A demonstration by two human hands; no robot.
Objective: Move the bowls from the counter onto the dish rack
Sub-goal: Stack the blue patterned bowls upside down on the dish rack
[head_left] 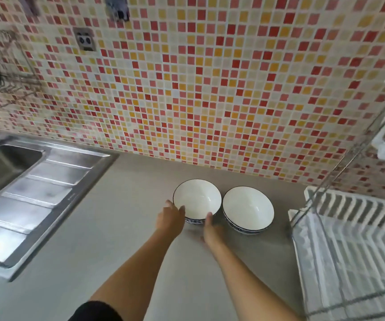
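Two white bowls with dark rims and blue-patterned outsides stand side by side on the grey counter [122, 228] near the tiled wall. My left hand [171, 217] touches the near left edge of the left bowl [197, 200], fingers spread around its rim. My right hand [211, 229] reaches to the same bowl's near right side, fingertips at its base. Neither hand has closed on it. The right bowl [248, 208] stands untouched just beside it. The white dish rack [349, 239] with slats and a metal wire frame sits at the right.
A steel sink [3, 165] with a ribbed draining board [31, 205] lies at the left. The mosaic tile wall [198, 89] rises right behind the bowls. A metal wire frame [346, 167] of the rack slants up at the right.
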